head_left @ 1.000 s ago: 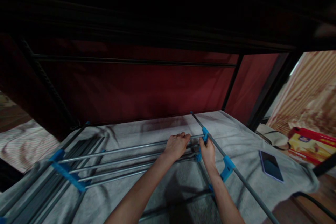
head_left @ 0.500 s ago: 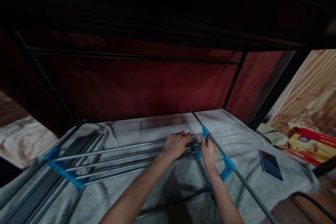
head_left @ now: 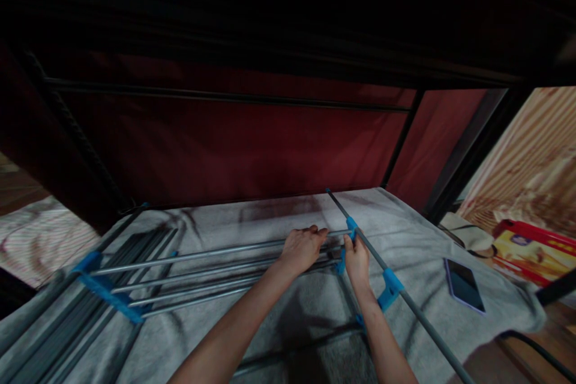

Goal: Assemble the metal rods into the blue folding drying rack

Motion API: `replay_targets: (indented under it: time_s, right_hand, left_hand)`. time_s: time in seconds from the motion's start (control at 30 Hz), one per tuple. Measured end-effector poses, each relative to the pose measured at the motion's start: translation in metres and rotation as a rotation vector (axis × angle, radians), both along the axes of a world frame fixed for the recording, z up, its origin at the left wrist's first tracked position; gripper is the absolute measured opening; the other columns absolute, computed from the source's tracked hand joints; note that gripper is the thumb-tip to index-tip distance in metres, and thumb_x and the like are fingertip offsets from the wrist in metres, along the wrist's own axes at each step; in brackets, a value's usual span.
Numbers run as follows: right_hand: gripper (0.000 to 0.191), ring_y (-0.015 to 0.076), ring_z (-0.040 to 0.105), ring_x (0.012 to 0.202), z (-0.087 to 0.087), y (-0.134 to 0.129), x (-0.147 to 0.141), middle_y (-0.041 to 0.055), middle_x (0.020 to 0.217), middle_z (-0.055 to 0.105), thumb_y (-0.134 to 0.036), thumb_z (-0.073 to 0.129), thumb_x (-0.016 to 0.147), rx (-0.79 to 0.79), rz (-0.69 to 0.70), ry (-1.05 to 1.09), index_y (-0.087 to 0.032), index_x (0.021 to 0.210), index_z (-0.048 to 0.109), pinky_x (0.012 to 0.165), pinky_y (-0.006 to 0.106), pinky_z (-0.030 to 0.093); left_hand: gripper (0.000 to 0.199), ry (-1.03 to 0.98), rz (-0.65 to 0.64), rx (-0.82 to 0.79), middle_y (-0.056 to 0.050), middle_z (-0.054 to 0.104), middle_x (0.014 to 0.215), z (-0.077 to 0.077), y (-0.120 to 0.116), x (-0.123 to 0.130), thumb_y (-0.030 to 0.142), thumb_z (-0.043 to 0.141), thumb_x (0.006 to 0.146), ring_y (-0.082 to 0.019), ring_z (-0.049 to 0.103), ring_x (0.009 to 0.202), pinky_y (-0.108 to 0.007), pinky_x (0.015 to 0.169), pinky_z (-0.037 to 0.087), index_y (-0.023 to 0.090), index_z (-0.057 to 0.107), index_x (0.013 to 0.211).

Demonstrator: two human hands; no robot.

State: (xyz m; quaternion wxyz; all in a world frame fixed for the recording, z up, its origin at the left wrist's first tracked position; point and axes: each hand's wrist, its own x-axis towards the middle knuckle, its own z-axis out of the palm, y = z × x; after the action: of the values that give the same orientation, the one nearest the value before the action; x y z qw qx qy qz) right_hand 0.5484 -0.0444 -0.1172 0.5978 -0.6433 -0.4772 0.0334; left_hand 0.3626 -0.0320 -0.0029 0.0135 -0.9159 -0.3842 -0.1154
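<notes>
Several thin metal rods run from a blue plastic bracket on the left toward the right side of the frame. My left hand is closed on the top rod near its right end. Beside it, my right hand is closed on the blue connector, where the rod's end meets a long grey pole. A second blue bracket sits lower on that pole. The lower rods' right ends are partly hidden behind my hands.
A bundle of grey tubes lies at the left on the grey blanket. A phone rests at the right, near a red and yellow package. Dark frame bars and red cloth stand behind.
</notes>
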Motion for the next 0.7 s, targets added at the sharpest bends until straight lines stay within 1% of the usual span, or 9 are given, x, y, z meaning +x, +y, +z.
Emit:
replay_targets:
  time_s: [0.1, 0.27, 0.43, 0.53, 0.57, 0.63, 0.7]
  right_hand:
    - [0.05, 0.0299, 0.06, 0.109, -0.002, 0.0, 0.0, 0.0141, 0.109, 0.068, -0.059, 0.044, 0.091, 0.029, -0.006, 0.003, -0.018, 0.111, 0.065, 0.101, 0.047, 0.043]
    - [0.049, 0.0291, 0.06, 0.108, -0.002, 0.0, -0.001, 0.0124, 0.106, 0.069, -0.059, 0.044, 0.091, 0.043, -0.003, 0.01, -0.019, 0.108, 0.066, 0.101, 0.046, 0.043]
    - [0.049, 0.0293, 0.059, 0.11, 0.001, -0.002, 0.0, 0.0146, 0.112, 0.068, -0.057, 0.044, 0.091, 0.013, 0.0, 0.007, -0.017, 0.111, 0.064, 0.101, 0.046, 0.043]
    - [0.048, 0.0296, 0.059, 0.11, 0.003, -0.002, -0.001, 0.0158, 0.113, 0.067, -0.055, 0.043, 0.091, -0.01, 0.011, 0.024, -0.016, 0.111, 0.064, 0.102, 0.047, 0.043]
    - [0.047, 0.0295, 0.059, 0.11, 0.003, -0.002, -0.002, 0.0158, 0.113, 0.067, -0.054, 0.044, 0.091, -0.013, 0.022, 0.032, -0.016, 0.111, 0.064, 0.103, 0.047, 0.042]
    - [0.045, 0.0286, 0.059, 0.112, 0.001, -0.001, -0.002, 0.0148, 0.114, 0.067, -0.051, 0.045, 0.091, -0.004, 0.053, 0.058, -0.017, 0.112, 0.064, 0.105, 0.046, 0.041]
    - [0.042, 0.0274, 0.058, 0.115, -0.007, -0.001, -0.001, 0.0135, 0.118, 0.066, -0.045, 0.047, 0.088, 0.016, 0.087, 0.101, -0.017, 0.116, 0.063, 0.107, 0.045, 0.039]
  left_hand:
    - [0.031, 0.019, -0.005, -0.009, -0.007, 0.069, 0.106, 0.002, 0.0, 0.001, 0.028, 0.037, 0.101, -0.023, 0.071, 0.091, -0.032, 0.076, 0.053, 0.026, 0.059, 0.123]
    - [0.032, 0.03, -0.007, -0.031, -0.008, 0.069, 0.107, 0.004, -0.001, 0.002, 0.028, 0.036, 0.102, -0.022, 0.07, 0.092, -0.032, 0.077, 0.053, 0.026, 0.059, 0.123]
    - [0.03, 0.029, -0.007, -0.034, -0.007, 0.069, 0.105, 0.003, 0.001, 0.003, 0.027, 0.037, 0.102, -0.022, 0.07, 0.093, -0.032, 0.079, 0.052, 0.026, 0.059, 0.121]
    - [0.028, 0.021, -0.009, -0.026, -0.007, 0.068, 0.106, 0.003, 0.003, 0.005, 0.026, 0.038, 0.101, -0.022, 0.069, 0.094, -0.034, 0.081, 0.053, 0.024, 0.061, 0.118]
    - [0.028, 0.003, -0.015, 0.0, -0.009, 0.067, 0.11, 0.002, 0.002, 0.005, 0.025, 0.039, 0.101, -0.023, 0.068, 0.098, -0.036, 0.085, 0.052, 0.023, 0.061, 0.12]
    - [0.032, -0.065, -0.053, 0.092, -0.012, 0.063, 0.124, -0.001, -0.004, 0.003, 0.023, 0.041, 0.1, -0.026, 0.061, 0.113, -0.04, 0.097, 0.049, 0.021, 0.058, 0.128]
    - [0.04, -0.129, -0.13, 0.177, -0.013, 0.056, 0.137, -0.013, -0.018, -0.003, 0.018, 0.042, 0.099, -0.026, 0.053, 0.126, -0.042, 0.107, 0.042, 0.021, 0.052, 0.137]
